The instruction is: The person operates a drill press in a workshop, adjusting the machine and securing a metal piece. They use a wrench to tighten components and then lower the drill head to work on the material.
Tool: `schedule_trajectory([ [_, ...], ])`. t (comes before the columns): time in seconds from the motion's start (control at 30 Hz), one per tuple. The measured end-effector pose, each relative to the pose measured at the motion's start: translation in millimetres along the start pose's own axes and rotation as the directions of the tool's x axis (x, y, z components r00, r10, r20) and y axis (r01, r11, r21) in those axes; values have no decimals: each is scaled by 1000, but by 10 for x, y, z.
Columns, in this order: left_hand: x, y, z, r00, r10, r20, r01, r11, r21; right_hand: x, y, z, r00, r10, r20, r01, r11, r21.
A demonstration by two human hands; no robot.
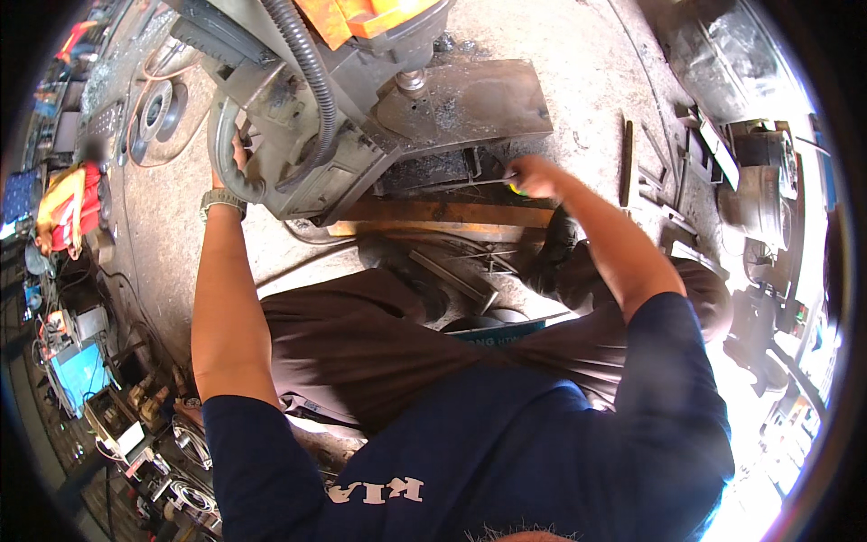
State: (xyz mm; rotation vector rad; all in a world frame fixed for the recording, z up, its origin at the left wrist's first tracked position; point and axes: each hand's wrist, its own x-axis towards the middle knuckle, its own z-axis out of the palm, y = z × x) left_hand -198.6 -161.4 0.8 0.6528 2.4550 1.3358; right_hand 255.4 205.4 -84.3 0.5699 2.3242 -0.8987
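My left hand (237,155) is closed round the curved grey handle (219,149) of a large drilling machine (307,144). The machine's shiny bit (411,79) comes down at a dark steel plate (506,98), which has metal chips scattered over it. Right of the machine, just below the plate's near edge, my right hand (539,176) is closed on a thin, rod-like tool (488,183) with a yellow-green part by the fingers. The tool points left across the dark recess under the plate. Its far tip is hard to make out there.
A ribbed hose (307,72) runs over the machine, and an orange cloth or cover (361,16) lies on top. Rusty beams (442,215) sit below the plate. Metal offcuts (646,172) lie on the right; a blue case (81,372), cables and tools crowd the left.
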Motion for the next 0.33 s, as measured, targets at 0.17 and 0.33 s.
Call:
schedule_trajectory([
  [0.17, -86, 183, 49, 995, -45, -86, 45, 999, -7, -342, 1003, -775, 992, 79, -94, -28, 888, 458],
  [0.33, -17, 23, 65, 986, -150, -75, 125, 956, -266, -233, 1173, -881, 881, 297, -368, 2, 776, 631],
])
